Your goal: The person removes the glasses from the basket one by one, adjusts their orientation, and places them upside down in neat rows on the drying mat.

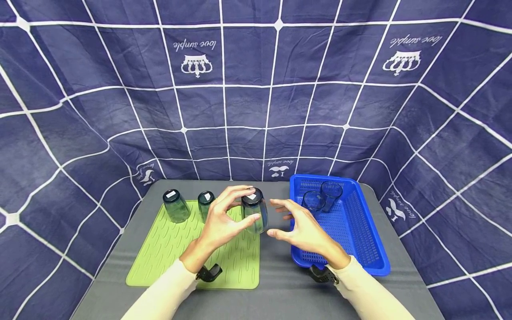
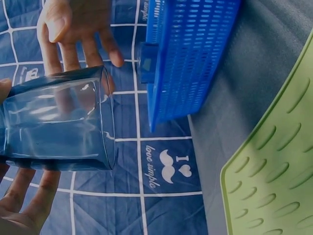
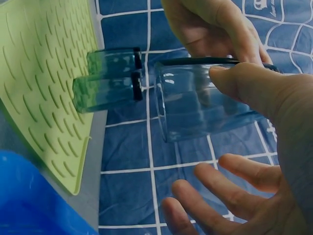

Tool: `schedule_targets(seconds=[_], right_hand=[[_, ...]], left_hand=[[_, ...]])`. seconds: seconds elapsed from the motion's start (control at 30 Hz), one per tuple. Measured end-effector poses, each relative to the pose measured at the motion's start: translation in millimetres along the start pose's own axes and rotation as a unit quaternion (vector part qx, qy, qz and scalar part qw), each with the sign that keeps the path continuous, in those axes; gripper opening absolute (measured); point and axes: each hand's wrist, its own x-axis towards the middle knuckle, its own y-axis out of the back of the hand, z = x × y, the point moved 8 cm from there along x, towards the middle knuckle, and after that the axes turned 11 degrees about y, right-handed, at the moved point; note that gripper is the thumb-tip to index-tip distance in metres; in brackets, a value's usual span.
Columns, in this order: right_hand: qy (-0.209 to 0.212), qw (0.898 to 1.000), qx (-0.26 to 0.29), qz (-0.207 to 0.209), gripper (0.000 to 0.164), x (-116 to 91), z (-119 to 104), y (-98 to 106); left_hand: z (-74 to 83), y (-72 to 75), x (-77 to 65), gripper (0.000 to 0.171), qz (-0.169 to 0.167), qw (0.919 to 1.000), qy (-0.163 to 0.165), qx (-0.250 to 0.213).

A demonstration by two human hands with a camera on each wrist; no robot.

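My left hand (image 1: 222, 222) grips a blue-tinted drinking glass (image 1: 256, 218) between thumb and fingers. The glass is upside down above the right edge of a green ribbed mat (image 1: 192, 258), its dark base with a white sticker facing up. In the left wrist view, the mouth of the held glass (image 2: 54, 122) shows nothing inside. My right hand (image 1: 308, 231) is just right of the glass, thumb and fingers spread, apart from it in the head view. Two more glasses stand inverted at the mat's back, one on the left (image 1: 176, 209) and one (image 1: 205, 206) partly behind my left hand.
A blue plastic basket (image 1: 366, 231) stands on the right of the grey table (image 1: 280, 293). Two glasses, one nearer (image 1: 313, 202) and one farther (image 1: 331, 192), are inside with their rims up. A blue checked cloth (image 1: 248, 106) hangs behind and at both sides.
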Motion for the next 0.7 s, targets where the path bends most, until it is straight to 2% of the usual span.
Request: schedule_targets(seconds=[0.7], right_hand=[[-0.02,0.998,-0.057,0.026,0.077,-6.3,10.0,30.7]], left_hand=[[-33.3,4.2,1.2,0.064,0.028,0.9978,0.059,0.014]])
